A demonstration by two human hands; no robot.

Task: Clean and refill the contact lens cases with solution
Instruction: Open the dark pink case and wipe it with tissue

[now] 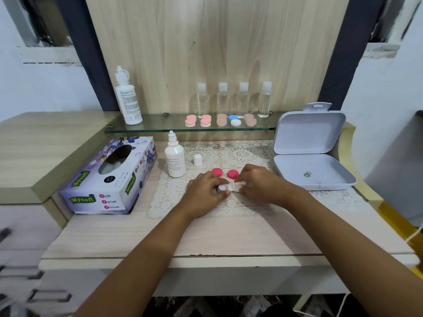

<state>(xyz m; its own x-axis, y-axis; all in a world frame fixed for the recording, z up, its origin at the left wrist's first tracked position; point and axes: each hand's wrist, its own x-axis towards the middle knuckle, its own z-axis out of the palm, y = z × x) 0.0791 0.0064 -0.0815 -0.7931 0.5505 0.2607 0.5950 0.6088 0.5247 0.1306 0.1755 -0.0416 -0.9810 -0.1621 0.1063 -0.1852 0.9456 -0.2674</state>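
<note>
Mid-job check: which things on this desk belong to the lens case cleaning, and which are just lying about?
In the job: white lens case, held by left hand and right hand; pink caps, off; uncapped small solution bottle and its white cap; tissue box; shelf lens cases.
Lying about: large bottle, four clear bottles, open white box, lace mat.

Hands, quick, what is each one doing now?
Left hand: pinches one end of the white lens case.
Right hand: pinches its other end.
</note>
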